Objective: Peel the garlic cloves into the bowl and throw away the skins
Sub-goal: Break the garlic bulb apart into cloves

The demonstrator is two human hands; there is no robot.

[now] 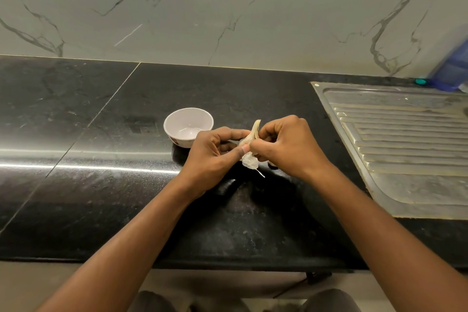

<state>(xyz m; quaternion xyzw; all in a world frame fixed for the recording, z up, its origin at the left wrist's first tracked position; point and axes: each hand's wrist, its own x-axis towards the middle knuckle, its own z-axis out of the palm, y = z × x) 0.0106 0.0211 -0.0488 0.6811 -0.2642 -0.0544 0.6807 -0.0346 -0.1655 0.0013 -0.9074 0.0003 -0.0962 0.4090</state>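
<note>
A garlic bulb [249,140] with papery white skin is held between both hands just above the black counter. My left hand [215,157] grips it from the left, thumb on its lower side. My right hand [286,147] pinches it from the right near the dry stalk, which points up. A loose flap of skin [249,162] hangs below the bulb. A small white bowl [188,125] stands on the counter just left of my left hand, and I see nothing inside it.
The black stone counter [114,185] runs across the view, with a marble wall behind. A steel sink drainboard [405,147] lies at the right. A blue plastic object [450,68] leans at the far right against the wall.
</note>
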